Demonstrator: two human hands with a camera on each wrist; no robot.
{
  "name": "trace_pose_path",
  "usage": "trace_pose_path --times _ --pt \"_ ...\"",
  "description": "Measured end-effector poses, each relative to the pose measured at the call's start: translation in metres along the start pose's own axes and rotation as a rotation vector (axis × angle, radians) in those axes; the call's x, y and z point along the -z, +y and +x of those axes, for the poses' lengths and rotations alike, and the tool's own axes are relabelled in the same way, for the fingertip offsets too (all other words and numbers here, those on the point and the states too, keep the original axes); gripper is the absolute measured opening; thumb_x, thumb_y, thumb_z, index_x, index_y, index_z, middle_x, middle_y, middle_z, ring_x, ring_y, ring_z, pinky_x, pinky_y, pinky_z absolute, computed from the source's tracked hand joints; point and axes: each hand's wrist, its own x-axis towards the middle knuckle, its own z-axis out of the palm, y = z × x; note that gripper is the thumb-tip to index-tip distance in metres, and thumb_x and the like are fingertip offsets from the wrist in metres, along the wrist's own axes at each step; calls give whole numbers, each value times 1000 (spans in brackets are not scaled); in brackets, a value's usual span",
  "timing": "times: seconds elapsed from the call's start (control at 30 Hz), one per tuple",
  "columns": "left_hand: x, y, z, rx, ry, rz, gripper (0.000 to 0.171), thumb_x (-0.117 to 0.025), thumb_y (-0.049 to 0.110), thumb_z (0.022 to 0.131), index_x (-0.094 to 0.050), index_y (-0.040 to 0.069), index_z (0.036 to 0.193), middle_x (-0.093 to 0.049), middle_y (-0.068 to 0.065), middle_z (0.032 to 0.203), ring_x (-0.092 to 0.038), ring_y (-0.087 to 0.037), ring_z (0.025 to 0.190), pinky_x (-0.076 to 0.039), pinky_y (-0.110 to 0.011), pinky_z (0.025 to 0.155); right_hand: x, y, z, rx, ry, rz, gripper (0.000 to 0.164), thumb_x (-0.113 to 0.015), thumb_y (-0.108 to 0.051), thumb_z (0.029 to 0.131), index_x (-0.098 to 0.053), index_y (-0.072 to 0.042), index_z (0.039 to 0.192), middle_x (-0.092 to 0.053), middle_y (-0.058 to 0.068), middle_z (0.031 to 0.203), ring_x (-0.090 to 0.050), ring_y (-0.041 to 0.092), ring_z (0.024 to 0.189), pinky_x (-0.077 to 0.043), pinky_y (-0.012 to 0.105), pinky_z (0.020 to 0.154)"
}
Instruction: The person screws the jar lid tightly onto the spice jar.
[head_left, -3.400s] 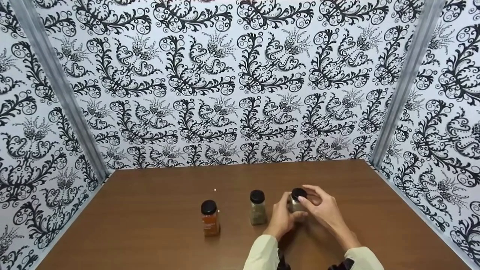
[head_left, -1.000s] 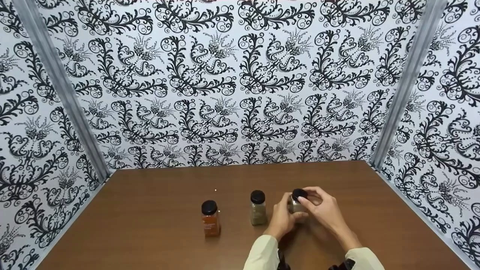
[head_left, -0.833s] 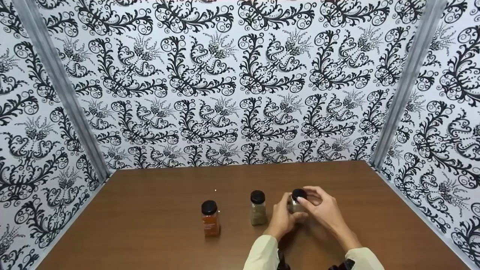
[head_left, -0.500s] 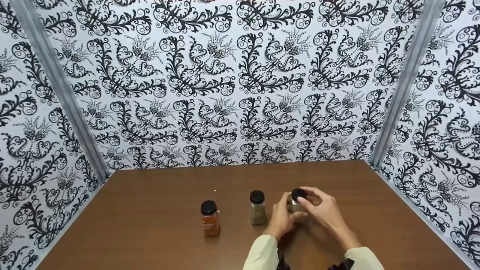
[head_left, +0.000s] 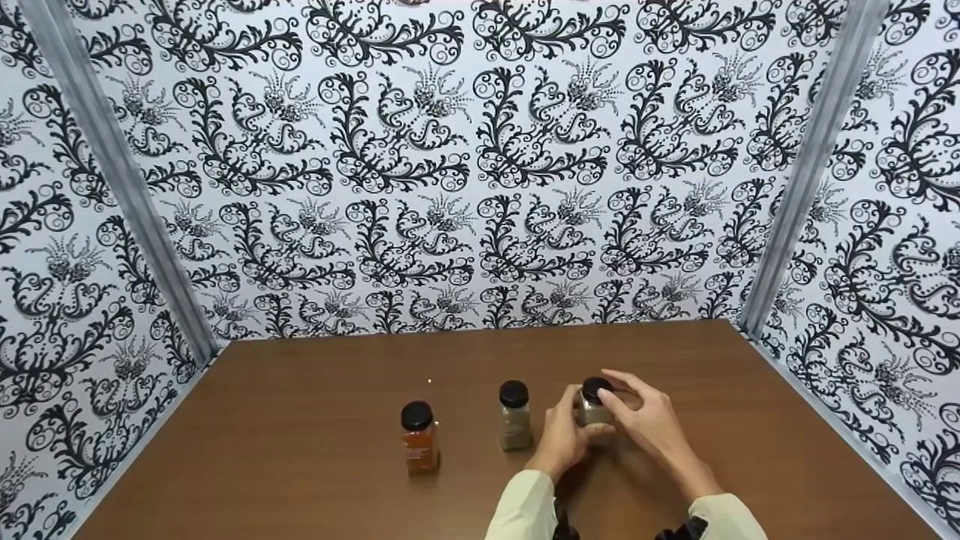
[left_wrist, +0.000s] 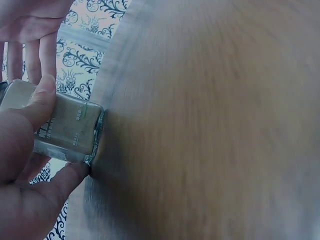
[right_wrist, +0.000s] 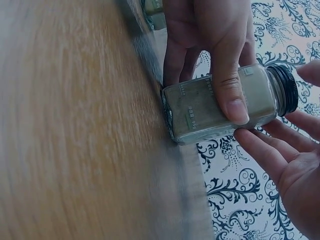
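Observation:
A glass spice jar (head_left: 593,414) of grey-brown powder stands at the right of the table under a black screw cap (right_wrist: 286,90). My left hand (head_left: 559,436) grips its body, thumb (right_wrist: 233,100) across one flat side and fingers behind. Around the cap my right hand (head_left: 654,421) is spread. In the right wrist view its thumb (right_wrist: 309,73) stands a little off the cap, and its straight fingers (right_wrist: 262,150) reach along the jar's other side. The left wrist view shows the jar's base close to the tabletop.
Left of the hands stands a second capped jar (head_left: 515,427) with greenish contents. Farther left is a capped jar (head_left: 421,448) of orange-red spice. The brown table (head_left: 300,420) is enclosed by patterned walls (head_left: 480,225) with grey corner strips.
My right thumb and index finger have loosened and spread slightly apart around the cap. The left hand, the held jar and the other two jars keep their places.

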Motion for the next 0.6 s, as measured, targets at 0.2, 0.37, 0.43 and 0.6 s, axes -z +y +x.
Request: trace_pose_path --times 0.2,0.37,0.43,0.6 --pt "0 0 -1 -15 3 14 51 -86 24 77 -59 17 120 -75 -5 112 -70 -11 98 -54 -21 82 0 0 -1 3 4 8 30 -73 -17 92 -71 -14 122 -72 12 121 -73 23 104 -56 19 81" --pt "0 0 -1 -18 9 27 50 -86 26 78 -60 18 119 -75 -5 110 -69 -11 97 -54 -21 81 -2 1 1 2 17 19 28 -76 -15 90 -71 -11 117 -73 13 118 -72 21 104 -56 17 83" --pt "0 0 -1 -18 11 27 49 -86 26 77 -60 18 119 -75 -5 109 -69 -10 95 -54 -21 80 -2 1 1 3 12 23 30 -76 -16 90 -70 -10 118 -74 14 117 -72 22 105 -56 17 84" --pt "1 0 -1 -15 15 29 50 -87 25 76 -60 18 118 -75 -5 109 -69 -10 95 -54 -22 80 0 0 0 36 9 -4 34 -73 -17 92 -69 -13 126 -74 12 118 -73 23 103 -55 18 86"
